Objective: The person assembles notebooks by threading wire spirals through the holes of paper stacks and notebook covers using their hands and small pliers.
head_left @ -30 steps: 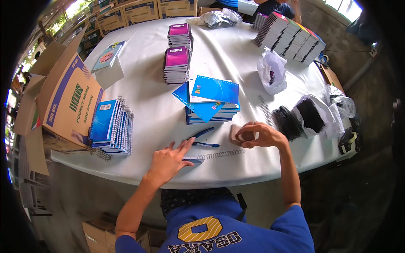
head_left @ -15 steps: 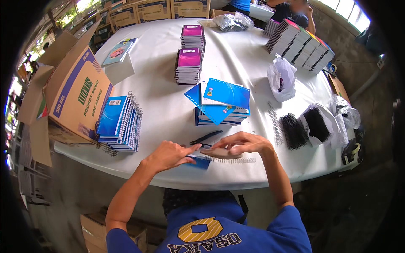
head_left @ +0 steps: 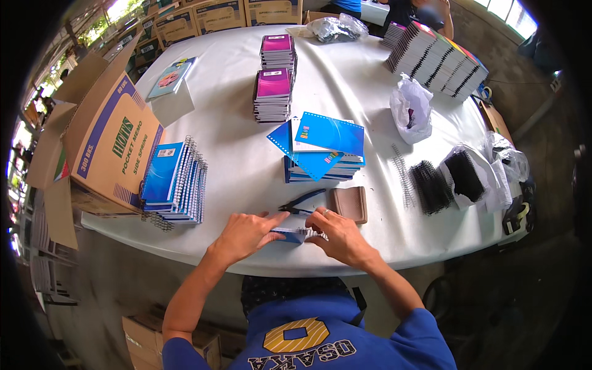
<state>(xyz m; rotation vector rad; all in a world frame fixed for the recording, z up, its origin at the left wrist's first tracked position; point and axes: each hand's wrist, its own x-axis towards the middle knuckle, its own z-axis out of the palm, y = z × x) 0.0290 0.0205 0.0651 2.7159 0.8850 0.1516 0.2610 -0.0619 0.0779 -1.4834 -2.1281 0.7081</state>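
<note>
Clock positions are taken from my work, with 12 straight away from me. My left forearm (head_left: pixel 206 271) enters from 7 o'clock and my right forearm (head_left: pixel 391 277) from 4. My left hand (head_left: pixel 246 236) is palm down, thumb on the near side and index finger extended on the far side, clamped on a small blue-covered paper notebook (head_left: pixel 291 237) near the table's front edge. My right hand (head_left: pixel 340 237), wrist bent toward 10 o'clock, pinches a slender silver wire coil (head_left: pixel 316 234) at the notebook's 3 o'clock end; its exact fingertip contact is partly hidden. The hands are near each other, apparently not touching.

I judge the step to be feeding the coil along the punched edge. Good practice: the left grip keeps the sheets square and holes aligned, the coil stays in line with the edge, and the right fingers roll it rather than push. Forcing it could bend the wire or tear a hole.

Just beyond, at 12 to 1 o'clock, lie dark-blue-handled metal pliers (head_left: pixel 305 200), close enough to the left index fingertip to crowd it. At 2 o'clock sits a brown shallow rectangular dish (head_left: pixel 350 205); farther, toward 1, a stack of loose-covered blue notebooks (head_left: pixel 327 166).
</note>
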